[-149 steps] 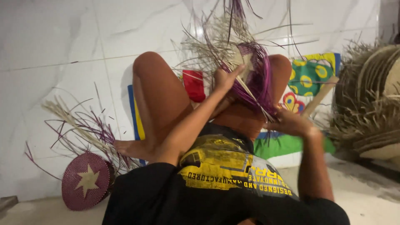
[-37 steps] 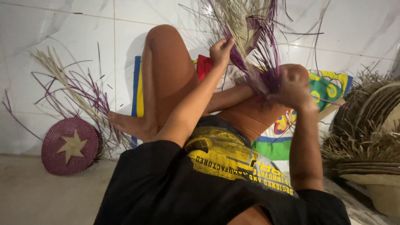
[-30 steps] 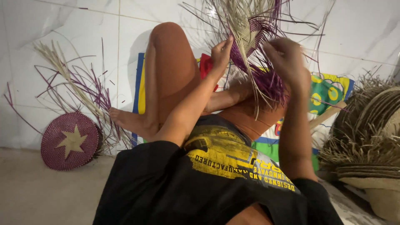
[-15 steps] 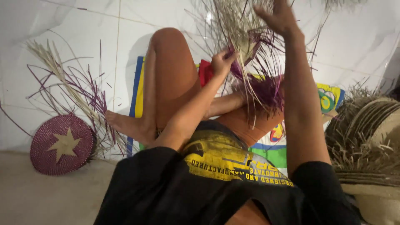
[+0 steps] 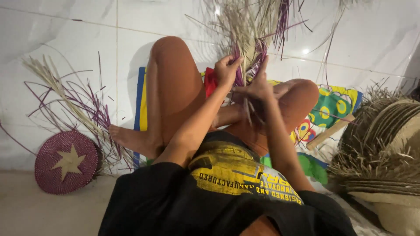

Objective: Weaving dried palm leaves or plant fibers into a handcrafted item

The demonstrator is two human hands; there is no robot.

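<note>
- The person is sitting on the white tiled floor [image 5: 57, 26] with knees drawn up, and the half-woven straw piece [image 5: 250, 51] is standing between the two knees, its loose purple and pale strands fanning upward.
- The left hand [image 5: 226, 70] is pinching the left edge of the half-woven straw piece, fingers curled onto the strands.
- The right hand [image 5: 258, 85] is touching the lower right of the half-woven straw piece, forefinger pointing up along the weave and the other fingers closing on a few pale strands that are hanging below it.
- A colourful printed mat [image 5: 333, 105] is lying under the legs, stretching right of the half-woven straw piece.
- A round purple woven disc [image 5: 66, 162] with a pale star is lying well left of the half-woven straw piece, beside a loose bundle of strands [image 5: 72, 105].
- A stack of straw hats [image 5: 385, 157] is sitting well to the right of the half-woven straw piece.
</note>
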